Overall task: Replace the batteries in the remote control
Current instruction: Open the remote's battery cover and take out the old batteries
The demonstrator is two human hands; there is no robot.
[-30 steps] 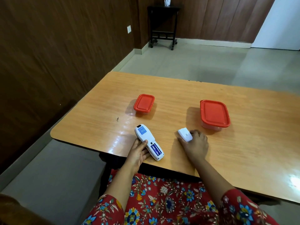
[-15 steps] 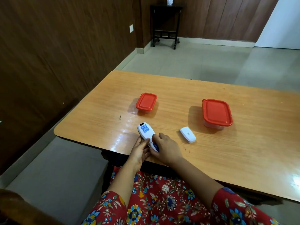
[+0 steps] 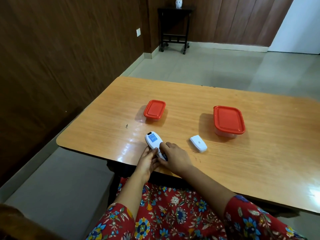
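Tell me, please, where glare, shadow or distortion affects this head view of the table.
Head view: glare streaks the table left of the remote, with another bright patch near the right edge; the small box and large box cast soft shadows leftward; the wide lens bows the table's edges.

Soft daylight comes from the right, brightest on the white wall (image 3: 303,23) at the top corner. The glossy counter (image 3: 259,161) shows glare near its front edge and far right. The small box (image 3: 154,109) and the large box (image 3: 228,119) throw soft shadows leftward. The brown wall (image 3: 52,58) is dim. Straight edges bow outward; the print on the remote (image 3: 153,140) label is unreadably small.
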